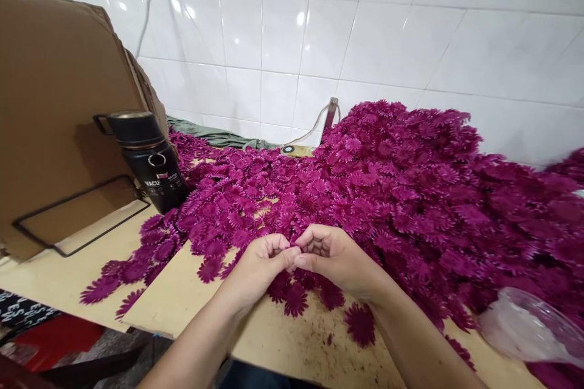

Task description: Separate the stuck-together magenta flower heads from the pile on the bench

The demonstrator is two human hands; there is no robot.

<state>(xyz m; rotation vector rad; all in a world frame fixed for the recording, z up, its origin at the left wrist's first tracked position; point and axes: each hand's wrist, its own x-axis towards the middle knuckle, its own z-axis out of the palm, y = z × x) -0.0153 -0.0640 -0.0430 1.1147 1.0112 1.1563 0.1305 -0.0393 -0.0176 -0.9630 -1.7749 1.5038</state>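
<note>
Both hands meet at the near edge of the flower heap.
I see left hand [264, 258] and right hand [331, 255], fingers pinched together on one purple flower [295, 247]; flask [148, 158] far left on the bench [182, 298].

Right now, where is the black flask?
In the head view the black flask stands upright at the left of the table, against the cardboard sheet, at the left edge of the purple flower pile.

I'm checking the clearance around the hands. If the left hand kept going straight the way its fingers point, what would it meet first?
The left hand points right, fingertips against those of the right hand, pinching a magenta flower piece. It would meet that first, then the right hand.
</note>
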